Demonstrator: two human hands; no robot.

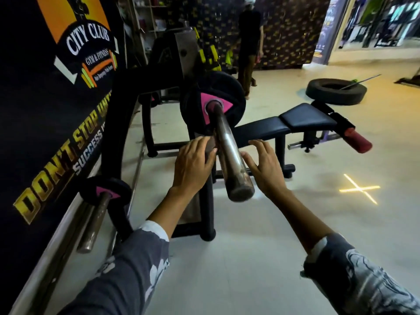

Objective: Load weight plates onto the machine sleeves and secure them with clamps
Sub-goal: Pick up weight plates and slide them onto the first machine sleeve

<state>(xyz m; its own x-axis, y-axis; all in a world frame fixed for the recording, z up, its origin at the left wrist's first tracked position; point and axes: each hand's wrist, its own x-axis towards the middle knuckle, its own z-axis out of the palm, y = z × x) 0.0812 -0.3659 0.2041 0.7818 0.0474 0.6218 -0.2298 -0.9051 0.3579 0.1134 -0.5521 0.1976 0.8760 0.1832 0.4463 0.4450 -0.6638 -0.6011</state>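
**Poised Either Side of the Sleeve**

Spread loose and gripping nothing: fingers [200, 144] of the left hand [193, 162] just beside the steel sleeve [229, 151], contact unclear, with the right hand [263, 164] likewise open, slightly apart on the other side. Seated far up that sleeve, a black weight plate [213, 105] with pink triangles, leaving bare steel down to the near end. Lower left, along the wall banner [45, 110], a second sleeve [95, 221] with a smaller plate [122, 189]. Beyond, open pale floor [250, 258] around a padded bench [304, 117], a tyre [336, 92] and a standing person [250, 37]. At right on the floor, a bright cross of light [360, 189].
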